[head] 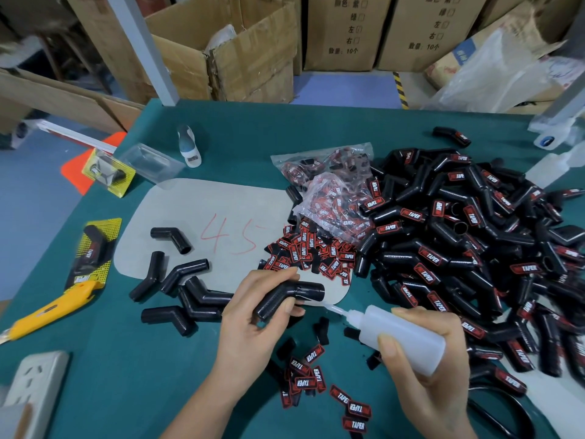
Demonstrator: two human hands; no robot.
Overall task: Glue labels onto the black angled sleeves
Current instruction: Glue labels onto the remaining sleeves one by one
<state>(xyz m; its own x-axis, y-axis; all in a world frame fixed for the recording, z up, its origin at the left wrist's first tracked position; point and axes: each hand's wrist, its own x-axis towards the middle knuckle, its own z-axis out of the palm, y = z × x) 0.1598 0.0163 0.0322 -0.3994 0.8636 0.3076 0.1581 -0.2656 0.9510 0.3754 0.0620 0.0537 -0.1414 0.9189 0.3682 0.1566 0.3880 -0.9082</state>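
Up close, glossy black angled sleeve (289, 297) in gripping left hand (253, 321), right hand (427, 350) around glue bottle (402, 337)

Left hand (253, 315) curls around a black angled rubber sleeve (289, 296); right hand (430, 346) grips a translucent plastic squeeze bottle (395, 335), nozzle toward it.

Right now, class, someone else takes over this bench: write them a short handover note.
Left hand grips a bare black sleeve. Right hand holds the glue bottle, nozzle aimed at the sleeve.
Loose labels lie ahead, more near the wrists.
Done: large labelled pile on the right.
Left: label the held sleeve, then the unlabelled sleeves on the left.
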